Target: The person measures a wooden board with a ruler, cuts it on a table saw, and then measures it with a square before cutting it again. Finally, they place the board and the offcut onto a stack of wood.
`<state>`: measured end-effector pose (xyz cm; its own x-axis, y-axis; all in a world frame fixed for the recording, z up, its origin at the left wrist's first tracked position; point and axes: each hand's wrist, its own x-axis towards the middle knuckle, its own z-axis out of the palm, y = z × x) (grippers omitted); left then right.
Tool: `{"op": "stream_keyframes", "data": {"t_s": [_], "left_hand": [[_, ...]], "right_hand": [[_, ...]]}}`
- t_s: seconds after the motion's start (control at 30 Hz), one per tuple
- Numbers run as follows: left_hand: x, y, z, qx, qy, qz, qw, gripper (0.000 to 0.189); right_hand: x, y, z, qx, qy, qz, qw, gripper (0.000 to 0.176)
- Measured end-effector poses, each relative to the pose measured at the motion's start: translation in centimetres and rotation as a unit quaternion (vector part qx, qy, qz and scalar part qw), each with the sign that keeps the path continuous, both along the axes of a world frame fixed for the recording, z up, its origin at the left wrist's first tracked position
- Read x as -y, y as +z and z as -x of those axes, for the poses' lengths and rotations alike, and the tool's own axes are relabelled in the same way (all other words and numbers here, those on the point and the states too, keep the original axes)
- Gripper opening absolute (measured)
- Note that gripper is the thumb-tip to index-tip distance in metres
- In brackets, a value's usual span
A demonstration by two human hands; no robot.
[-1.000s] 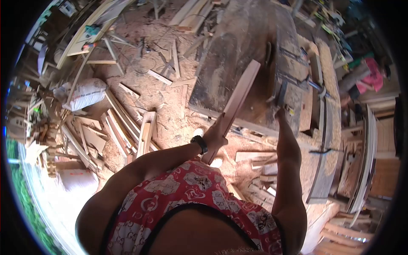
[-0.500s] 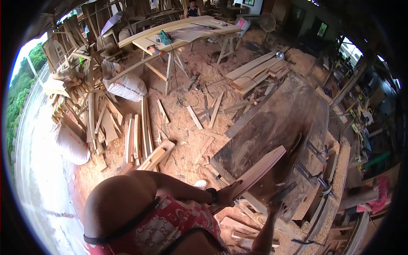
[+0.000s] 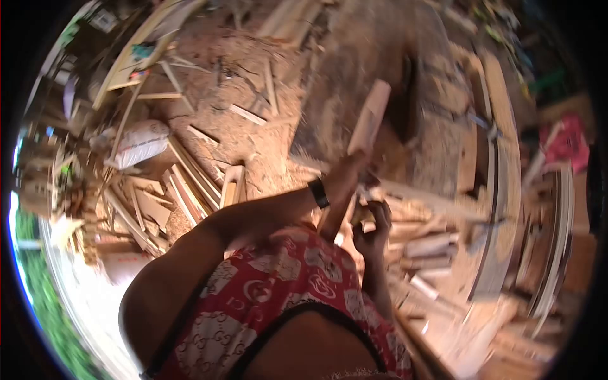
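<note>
Left hand (image 3: 347, 179): closed tight around the wooden slat (image 3: 369, 117), gripping it at about mid-length. A black wristwatch (image 3: 318, 192) sits on the wrist.
Right hand (image 3: 373, 227): fingers curled, just beside the slat's lower end. Blur hides whether it grips the wood or only touches it.
Wooden slat: pale, long and narrow, held tilted. Its upper end is over the near part of the tabletop (image 3: 361, 50) and its lower end is close to the red shirt (image 3: 278, 278).
Writing: the shirt carries a white and pink printed pattern, but it is too smeared to read any word. The white sack (image 3: 140, 142) on the floor has faint marks that are also unreadable.
Tabletop: dark, dusty and broad. Its near edge runs just beyond the left hand.
Right edge: long boards (image 3: 500, 190) lie lengthwise along the tabletop's right side, with more stacked wood close below them.
Floor: sawdust (image 3: 253, 139) covers the ground. A heap of offcuts (image 3: 164, 196) spreads out to the left, well apart from the hands.
Open room: there is a bare strip of sawdust between the offcuts and the tabletop's left edge. On the right, the boards crowd in near the right hand.
</note>
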<state>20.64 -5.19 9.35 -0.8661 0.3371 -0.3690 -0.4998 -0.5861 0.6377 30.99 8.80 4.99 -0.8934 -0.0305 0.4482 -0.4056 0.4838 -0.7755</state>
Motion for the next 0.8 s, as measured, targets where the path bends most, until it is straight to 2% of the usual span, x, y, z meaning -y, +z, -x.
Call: {"op": "stream_keyframes", "data": {"t_s": [0.03, 0.07, 0.1, 0.17, 0.2, 0.23, 0.27, 0.3, 0.37, 0.4, 0.47, 0.5, 0.53, 0.57, 0.63, 0.67, 0.7, 0.73, 0.77, 0.8], "left_hand": [[0.5, 1.0, 0.4, 0.034, 0.008, 0.041, 0.999, 0.026], [1.6, -0.4, 0.9, 0.065, -0.025, 0.016, 0.997, 0.029], [2.5, 3.6, 0.4, 0.009, -0.034, 0.075, 0.997, 0.034], [4.8, 5.4, 0.9, 0.009, -0.031, 0.100, 0.994, 0.046], [6.1, 5.7, 1.5, -0.033, -0.044, 0.128, 0.990, 0.044], [6.4, 6.9, 1.7, -0.042, -0.018, 0.190, 0.981, 0.036], [7.2, 5.6, 2.7, -0.067, -0.003, 0.279, 0.958, 0.046], [8.7, 4.1, 3.9, -0.103, -0.040, 0.349, 0.931, 0.049], [9.0, 1.7, 5.5, -0.242, -0.044, 0.525, 0.814, 0.054], [9.2, 0.0, 5.8, -0.238, -0.052, 0.526, 0.815, 0.054], [9.5, -2.7, 6.2, -0.370, -0.079, 0.545, 0.748, 0.054], [9.5, -3.0, 6.4, -0.370, -0.087, 0.544, 0.748, 0.054], [9.6, -3.4, 6.5, -0.451, -0.088, 0.600, 0.655, 0.049], [9.7, -4.0, 6.5, -0.523, -0.086, 0.643, 0.552, 0.046], [9.6, -5.1, 6.9, -0.528, -0.084, 0.647, 0.544, 0.044], [9.5, -5.4, 7.1, -0.559, -0.050, 0.653, 0.508, 0.043], [9.3, -5.5, 7.4, -0.588, -0.014, 0.658, 0.470, 0.042], [9.0, -5.8, 7.5, -0.613, 0.042, 0.643, 0.457, 0.043], [8.7, -5.7, 7.6, -0.607, 0.041, 0.646, 0.461, 0.043], [8.5, -5.5, 7.7, -0.619, 0.056, 0.656, 0.429, 0.045]], "right_hand": [[0.8, 0.0, 0.0, -0.002, -0.001, 0.013, 1.000, 0.040], [1.0, -0.6, 0.1, -0.029, -0.002, 0.026, 0.999, 0.044], [0.8, -0.3, -0.3, 0.042, -0.013, 0.126, 0.991, 0.054], [0.3, -4.9, -0.2, 0.132, -0.054, 0.311, 0.940, 0.060], [0.0, -8.2, -0.3, 0.224, -0.046, 0.351, 0.908, 0.061], [0.0, -11.3, -0.5, 0.314, -0.036, 0.390, 0.865, 0.063], [0.4, -13.1, -1.0, 0.441, -0.038, 0.393, 0.806, 0.066], [0.8, -16.8, -1.1, 0.536, -0.021, 0.431, 0.726, 0.068], [2.0, -21.2, -1.7, 0.570, 0.119, 0.509, 0.634, 0.071], [2.8, -20.8, -2.0, 0.572, 0.114, 0.514, 0.629, 0.071], [4.5, -19.0, -1.9, 0.501, 0.158, 0.689, 0.499, 0.058], [4.6, -19.2, -1.9, 0.498, 0.153, 0.694, 0.496, 0.058], [4.6, -19.8, -2.0, 0.450, 0.160, 0.698, 0.534, 0.059], [4.3, -20.4, -2.0, 0.431, 0.178, 0.721, 0.513, 0.058], [3.7, -22.0, -2.1, 0.394, 0.216, 0.762, 0.466, 0.056], [3.4, -22.7, -2.2, 0.377, 0.244, 0.757, 0.474, 0.055], [2.8, -23.9, -2.3, 0.376, 0.267, 0.725, 0.512, 0.053], [2.2, -25.2, -2.3, 0.371, 0.289, 0.691, 0.549, 0.051], [1.5, -27.9, -2.5, 0.378, 0.288, 0.690, 0.546, 0.051], [1.0, -31.3, -2.8, 0.389, 0.250, 0.644, 0.610, 0.051]]}}
